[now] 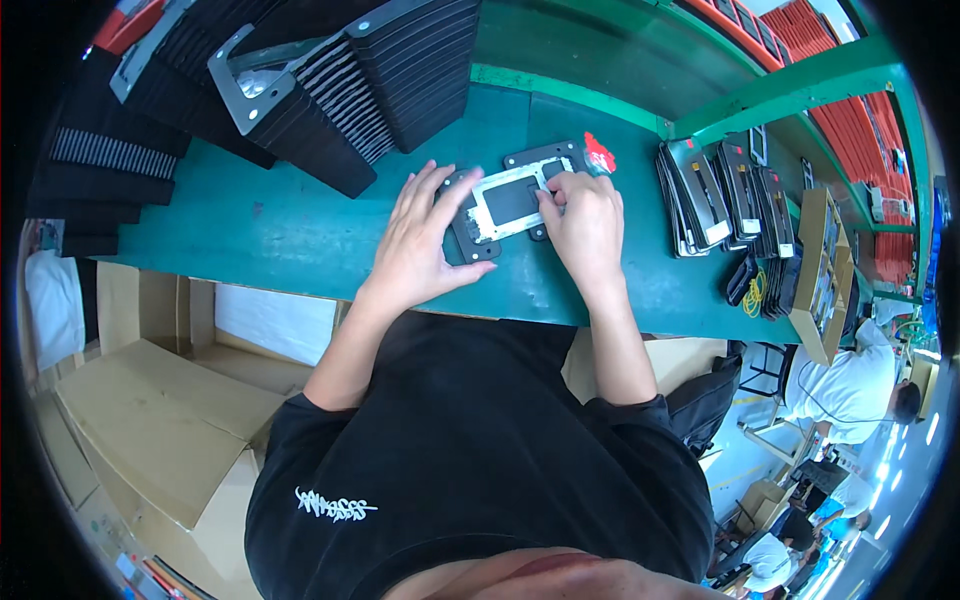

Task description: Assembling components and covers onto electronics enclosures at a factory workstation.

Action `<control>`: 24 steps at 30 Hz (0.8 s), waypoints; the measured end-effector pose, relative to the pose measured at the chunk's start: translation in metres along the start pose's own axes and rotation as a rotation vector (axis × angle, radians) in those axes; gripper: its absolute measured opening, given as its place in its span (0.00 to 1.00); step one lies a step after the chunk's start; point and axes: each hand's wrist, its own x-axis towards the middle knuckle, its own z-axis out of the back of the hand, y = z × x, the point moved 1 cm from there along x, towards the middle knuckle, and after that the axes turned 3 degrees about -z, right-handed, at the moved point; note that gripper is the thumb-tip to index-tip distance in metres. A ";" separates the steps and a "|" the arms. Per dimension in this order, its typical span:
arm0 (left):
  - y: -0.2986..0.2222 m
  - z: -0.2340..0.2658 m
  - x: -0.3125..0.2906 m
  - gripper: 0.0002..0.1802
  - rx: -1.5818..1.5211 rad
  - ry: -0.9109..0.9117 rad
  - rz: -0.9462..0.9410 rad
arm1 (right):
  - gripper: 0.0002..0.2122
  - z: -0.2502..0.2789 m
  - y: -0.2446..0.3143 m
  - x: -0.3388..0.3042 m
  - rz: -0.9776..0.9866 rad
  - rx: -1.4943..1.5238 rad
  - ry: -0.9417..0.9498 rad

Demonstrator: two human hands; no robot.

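Observation:
In front of me on the green bench lies a black plate-like fixture [468, 243] with rounded, holed ends. On it sits a thin rectangular panel [484, 222] with a white frame and dark middle, like a phone part. My left hand [410, 245] rests against the fixture's left end, fingers spread and thumb apart along its near side. My right hand [590, 228] bends over the panel's right half, thumb and fingertips pinched together at its surface. Whatever they grip is hidden. A small red piece [598, 153] lies just beyond my right hand.
Tall stacks of black fixtures [415, 75] stand at the back left. Piles of dark flat panels [693, 195] lie at the right, with a yellow cord [753, 293] and a cardboard tray [822, 285]. An open carton [165, 420] sits below left. People [850, 380] work farther right.

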 end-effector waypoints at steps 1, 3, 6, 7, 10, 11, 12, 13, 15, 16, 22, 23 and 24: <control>0.002 -0.003 0.000 0.59 0.052 0.016 -0.035 | 0.05 -0.001 -0.001 -0.001 -0.013 -0.010 -0.012; 0.005 -0.005 -0.001 0.53 0.151 0.045 -0.115 | 0.06 -0.005 0.001 -0.004 0.063 -0.022 -0.003; 0.001 -0.002 -0.003 0.43 0.139 0.032 -0.057 | 0.07 0.023 -0.029 0.004 0.054 -0.085 -0.078; -0.003 -0.002 -0.002 0.43 0.122 0.039 -0.089 | 0.08 0.033 -0.039 0.009 0.034 -0.092 -0.139; -0.008 0.000 -0.002 0.39 -0.098 -0.128 -0.027 | 0.10 0.061 -0.083 0.011 -0.099 -0.308 -0.354; -0.008 0.000 -0.002 0.39 -0.102 -0.124 -0.042 | 0.11 0.070 -0.099 0.005 -0.204 -0.500 -0.489; -0.008 0.001 -0.004 0.39 -0.092 -0.125 -0.059 | 0.11 0.074 -0.110 -0.001 -0.209 -0.501 -0.497; -0.007 0.002 -0.005 0.39 -0.080 -0.128 -0.073 | 0.11 0.077 -0.120 -0.010 -0.210 -0.490 -0.445; 0.000 -0.002 -0.003 0.38 -0.071 -0.136 -0.096 | 0.11 0.078 -0.131 -0.023 -0.208 -0.471 -0.344; 0.003 -0.002 -0.005 0.38 -0.042 -0.143 -0.119 | 0.11 0.078 -0.127 -0.025 -0.199 -0.465 -0.346; -0.004 -0.016 -0.025 0.40 -0.539 -0.151 -0.041 | 0.10 0.067 -0.047 -0.053 -0.002 0.046 -0.604; -0.031 -0.019 -0.021 0.43 -0.821 -0.169 -0.008 | 0.10 0.061 -0.020 -0.059 0.112 0.206 -0.559; -0.056 -0.023 -0.013 0.47 -1.108 -0.180 0.021 | 0.10 0.057 0.005 -0.064 0.215 0.360 -0.514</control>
